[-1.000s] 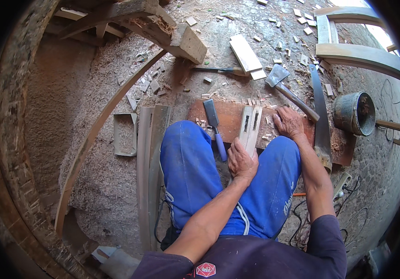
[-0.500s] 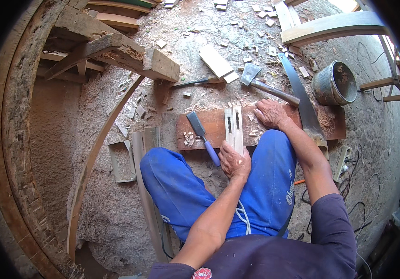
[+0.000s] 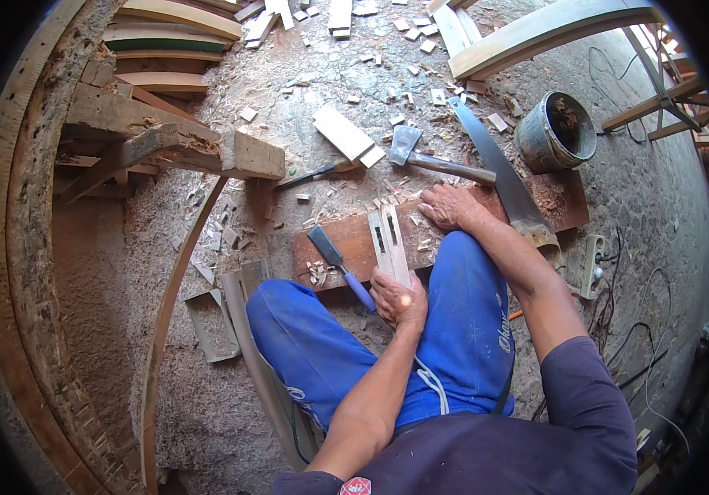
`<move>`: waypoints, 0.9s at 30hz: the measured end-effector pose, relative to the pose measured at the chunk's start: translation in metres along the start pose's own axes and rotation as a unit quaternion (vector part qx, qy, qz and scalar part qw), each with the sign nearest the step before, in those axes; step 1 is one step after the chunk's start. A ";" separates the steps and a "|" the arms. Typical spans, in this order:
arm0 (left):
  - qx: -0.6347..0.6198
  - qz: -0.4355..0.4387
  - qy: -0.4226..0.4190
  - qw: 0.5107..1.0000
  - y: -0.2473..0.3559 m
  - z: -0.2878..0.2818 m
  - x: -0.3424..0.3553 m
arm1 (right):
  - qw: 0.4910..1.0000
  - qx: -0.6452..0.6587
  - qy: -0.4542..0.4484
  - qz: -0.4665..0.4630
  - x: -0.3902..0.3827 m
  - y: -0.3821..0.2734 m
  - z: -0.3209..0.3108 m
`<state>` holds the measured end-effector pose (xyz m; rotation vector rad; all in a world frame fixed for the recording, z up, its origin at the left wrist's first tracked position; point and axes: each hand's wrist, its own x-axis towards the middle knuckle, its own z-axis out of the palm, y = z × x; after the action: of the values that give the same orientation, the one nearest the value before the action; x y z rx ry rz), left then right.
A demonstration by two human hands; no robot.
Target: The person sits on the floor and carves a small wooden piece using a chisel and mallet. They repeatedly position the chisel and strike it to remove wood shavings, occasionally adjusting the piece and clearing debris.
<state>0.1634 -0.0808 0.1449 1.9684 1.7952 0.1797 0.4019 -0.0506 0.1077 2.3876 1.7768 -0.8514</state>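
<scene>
Our left hand (image 3: pixel 400 301) has its grip closed round the near end of two pale slotted wooden pieces (image 3: pixel 389 252). They lie side by side across the red-brown plank surface (image 3: pixel 354 239), near ends between our knees, one dark slot showing in each. Our right hand (image 3: pixel 447 206) rests on the same surface just right of the pieces, fingers spread, closed on nothing we can see; can't tell if anything is under the palm.

Step in hand, our read: holding and checking the pair. Neither hand has a tool. Next move, our judgement: it calls for keeping the left grip firm and the pieces flush. Any cut needs the right hand freed, and the purple-handled chisel (image 3: pixel 341 266) sits on the other side of the pieces, blade on the surface, handle past its near edge. Handsaw (image 3: pixel 493 165) crosses the right part of the surface; hatchet (image 3: pixel 453 167) lies beyond, on the floor. Loose wood chips (image 3: pixel 318 273) sit by the chisel.

Vs. a second ago: our view has swung right, so tools and bucket (image 3: pixel 536 136) shift left in frame, and more stacked curved timbers (image 3: pixel 164 54) show upper left. Both hands keep the same roles; chisel hasn't visibly moved on the surface.
</scene>
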 end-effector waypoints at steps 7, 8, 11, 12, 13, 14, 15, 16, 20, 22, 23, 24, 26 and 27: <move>0.004 -0.011 -0.021 1.000 0.003 -0.004 0.001 | 0.999 -0.033 0.032 0.012 -0.009 0.006 -0.003; 0.001 -0.011 -0.017 1.000 0.002 -0.004 0.000 | 0.998 -0.036 0.046 0.011 -0.011 0.009 -0.003; 0.003 -0.018 -0.014 1.000 -0.002 -0.002 0.001 | 0.995 -0.017 0.085 0.056 -0.017 0.017 -0.004; -0.002 -0.014 -0.006 1.000 -0.002 0.000 0.002 | 0.990 -0.014 0.127 0.066 -0.019 0.019 -0.004; -0.006 -0.011 0.003 1.000 -0.002 0.002 0.003 | 0.984 -0.014 0.170 0.053 -0.019 0.021 -0.005; -0.010 -0.004 0.013 1.000 -0.002 0.003 0.006 | 0.976 -0.013 0.215 0.042 -0.017 0.025 -0.007; -0.011 -0.005 0.008 1.000 -0.002 0.003 0.006 | 0.965 -0.011 0.259 0.029 -0.016 0.027 -0.010; -0.013 -0.007 0.004 1.000 -0.003 0.002 0.002 | 0.964 -0.019 0.266 0.019 -0.016 0.027 -0.010; -0.013 -0.004 0.004 1.000 0.001 0.007 0.002 | 0.949 -0.054 0.308 0.035 0.006 0.048 -0.012; -0.011 -0.011 0.008 1.000 -0.001 0.005 0.001 | 0.979 -0.029 0.181 0.095 0.020 0.040 -0.025; -0.010 -0.011 0.013 1.000 -0.004 0.004 0.000 | 0.986 -0.021 0.114 0.118 0.028 0.033 -0.030; -0.007 -0.011 0.008 1.000 -0.006 0.003 -0.002 | 0.987 -0.023 0.098 0.123 0.035 0.033 -0.028; -0.001 -0.009 0.009 1.000 -0.007 0.007 -0.001 | 0.988 -0.023 0.087 0.126 0.049 0.032 -0.025; 0.004 -0.007 0.013 1.000 -0.008 0.011 -0.001 | 0.988 -0.022 0.090 0.125 0.053 0.032 -0.021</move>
<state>0.1600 -0.0845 0.1317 1.9670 1.8274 0.1945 0.4496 -0.0077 0.0926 2.6567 1.4836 -0.5782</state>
